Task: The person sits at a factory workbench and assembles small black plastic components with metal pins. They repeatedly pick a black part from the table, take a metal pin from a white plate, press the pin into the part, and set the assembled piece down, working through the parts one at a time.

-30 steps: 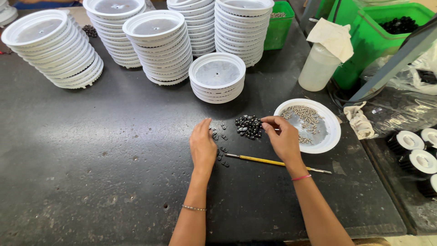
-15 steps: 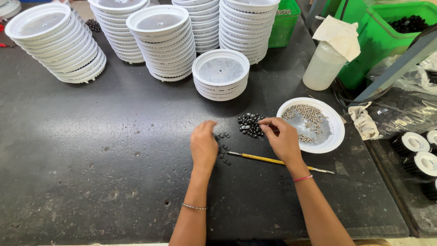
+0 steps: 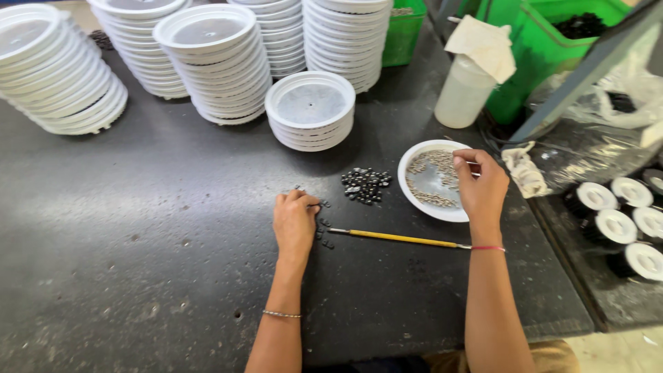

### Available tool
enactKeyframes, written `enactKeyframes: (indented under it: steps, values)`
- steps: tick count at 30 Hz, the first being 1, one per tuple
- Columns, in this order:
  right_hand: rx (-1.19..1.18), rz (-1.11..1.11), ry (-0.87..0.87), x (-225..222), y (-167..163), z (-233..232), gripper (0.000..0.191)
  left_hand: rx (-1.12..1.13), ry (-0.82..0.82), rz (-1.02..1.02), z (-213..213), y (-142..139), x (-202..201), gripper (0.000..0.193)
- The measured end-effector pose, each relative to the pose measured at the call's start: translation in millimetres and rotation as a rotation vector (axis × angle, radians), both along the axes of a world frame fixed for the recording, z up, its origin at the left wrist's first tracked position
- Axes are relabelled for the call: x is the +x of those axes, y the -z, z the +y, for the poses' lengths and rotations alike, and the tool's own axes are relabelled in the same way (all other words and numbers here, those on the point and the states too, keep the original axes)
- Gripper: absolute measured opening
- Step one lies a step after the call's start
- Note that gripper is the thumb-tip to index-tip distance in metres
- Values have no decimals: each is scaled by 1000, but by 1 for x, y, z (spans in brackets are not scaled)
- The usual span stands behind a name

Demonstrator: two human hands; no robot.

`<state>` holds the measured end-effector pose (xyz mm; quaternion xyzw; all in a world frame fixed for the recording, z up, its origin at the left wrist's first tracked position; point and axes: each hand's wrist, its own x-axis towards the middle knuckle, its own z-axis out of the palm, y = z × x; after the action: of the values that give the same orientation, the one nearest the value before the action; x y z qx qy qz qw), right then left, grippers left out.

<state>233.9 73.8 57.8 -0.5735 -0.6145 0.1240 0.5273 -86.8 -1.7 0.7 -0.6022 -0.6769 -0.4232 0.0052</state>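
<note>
Head view, looking down on a dark worktable (image 3: 138, 228). The left hand (image 3: 295, 221) lies palm down with fingers curled over a few small black parts (image 3: 324, 235); the fingertips are hidden under the knuckles, so whether anything is pinched there cannot be told. The right hand (image 3: 481, 185) hangs over the right rim of a shallow white dish (image 3: 421, 204), its thumb and forefinger drawn together above a layer of pale grains (image 3: 431, 173); what they hold, if anything, is too small to make out. Between the 2 hands lies a loose heap of black beads (image 3: 366, 185), just left of the dish. A thin yellow-handled tool (image 3: 397, 238) rests flat on the table below the heap, its right end passing under the right wrist.

Along the far edge stand stacks of white round lids (image 3: 214, 62), cut off by the top of the frame; 1 low stack (image 3: 311, 110) sits nearest the heap. At upper right a translucent plastic bottle (image 3: 464, 91) is capped by a folded cloth (image 3: 483, 45), beside green crates (image 3: 545, 62) whose dark contents are only partly seen. A grey bar (image 3: 580, 69) crosses a crumpled clear bag (image 3: 601, 131). At the right margin, round white-topped black pieces (image 3: 615, 224) run out of frame.
</note>
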Motion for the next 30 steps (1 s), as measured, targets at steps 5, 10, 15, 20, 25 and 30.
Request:
enactKeyframes:
  steps: [5, 10, 15, 20, 25, 30]
  values:
    - [-79, -206, 29, 21, 11, 10, 16, 82, -21, -99, -1, -12, 12, 8]
    - [-180, -271, -105, 0, 23, 14, 16, -25, 72, -536, 0, -25, 27, 15]
    - [-121, -309, -129, -19, 32, 14, 15, -95, 150, -633, -2, -29, 41, 16]
    - [-100, -379, -159, -27, 34, 17, 16, -90, 210, -622, -7, -32, 45, 18]
    - [-138, -382, -140, -36, 33, 15, 14, -113, 213, -655, -11, -35, 41, 18]
    - [-106, -455, -134, -42, 31, 12, 9, -85, 230, -669, -11, -31, 37, 20]
